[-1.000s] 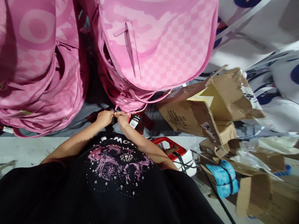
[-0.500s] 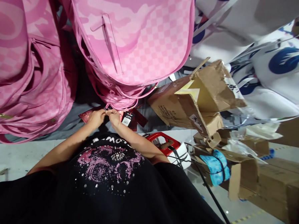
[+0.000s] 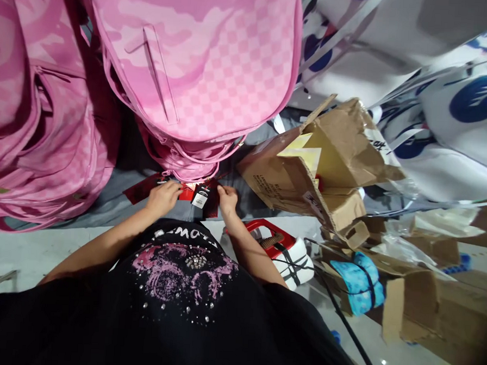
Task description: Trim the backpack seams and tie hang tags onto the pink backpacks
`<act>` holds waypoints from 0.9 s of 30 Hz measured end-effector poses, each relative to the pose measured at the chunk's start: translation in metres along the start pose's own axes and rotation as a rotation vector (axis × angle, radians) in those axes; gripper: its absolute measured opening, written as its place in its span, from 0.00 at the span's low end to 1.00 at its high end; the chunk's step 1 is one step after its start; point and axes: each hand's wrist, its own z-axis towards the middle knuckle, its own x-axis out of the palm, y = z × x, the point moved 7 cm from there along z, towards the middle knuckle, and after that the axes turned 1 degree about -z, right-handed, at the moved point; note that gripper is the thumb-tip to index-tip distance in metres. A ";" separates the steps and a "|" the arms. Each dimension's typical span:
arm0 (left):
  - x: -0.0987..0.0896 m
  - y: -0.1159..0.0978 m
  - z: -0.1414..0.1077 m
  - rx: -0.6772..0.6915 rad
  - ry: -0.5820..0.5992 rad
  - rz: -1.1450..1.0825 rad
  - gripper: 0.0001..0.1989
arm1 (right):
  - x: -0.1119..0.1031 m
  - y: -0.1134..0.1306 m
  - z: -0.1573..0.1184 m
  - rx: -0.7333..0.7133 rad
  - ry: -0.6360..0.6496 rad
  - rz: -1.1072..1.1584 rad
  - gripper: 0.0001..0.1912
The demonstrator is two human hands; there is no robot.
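A pink checkered backpack (image 3: pixel 237 68) stands in front of me, with several hang tags at its base. Among them are a black tag with a white label (image 3: pixel 201 198), a bright red tag (image 3: pixel 186 193) and a dark red tag (image 3: pixel 213 200). My left hand (image 3: pixel 164 198) is closed beside the bright red tag, its fingertips pressed together; what they hold is too small to make out. To the right, my right hand (image 3: pixel 228 200) pinches at the dark red tag's upper edge. Another dark red tag (image 3: pixel 139 190) lies left of my left hand.
More pink backpacks (image 3: pixel 67 124) stand at the left. An open cardboard box (image 3: pixel 276 179) with yellow inside is at the right, near white-and-blue bags (image 3: pixel 355 68). Lower right are a red-and-white item (image 3: pixel 292 261), a blue strapped bundle (image 3: pixel 360 284) and cartons (image 3: pixel 457 313).
My hands were together at the tags and have moved apart, the right one to the right. The black labelled tag now hangs between them. The whole view has shifted slightly.
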 end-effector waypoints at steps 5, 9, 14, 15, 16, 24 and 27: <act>0.048 -0.056 0.040 0.128 0.177 -0.005 0.20 | 0.018 0.012 0.059 0.049 0.020 0.026 0.11; 0.067 -0.077 0.058 0.067 0.216 0.031 0.30 | 0.027 0.016 0.050 -0.003 0.179 0.092 0.10; 0.077 -0.080 0.067 -0.053 0.241 0.067 0.13 | 0.001 0.012 0.031 -0.092 0.270 0.148 0.10; 0.077 -0.079 0.068 -0.076 0.245 0.074 0.13 | -0.005 0.012 0.033 -0.100 0.264 0.149 0.10; 0.077 -0.077 0.068 -0.099 0.245 0.081 0.15 | -0.011 0.011 0.036 -0.106 0.247 0.149 0.11; 0.034 -0.063 0.026 -0.280 0.032 0.047 0.13 | -0.030 0.006 0.072 -0.146 0.146 0.049 0.15; 0.000 -0.057 0.003 -0.323 -0.150 -0.022 0.15 | -0.031 0.019 0.071 -0.226 0.103 -0.039 0.18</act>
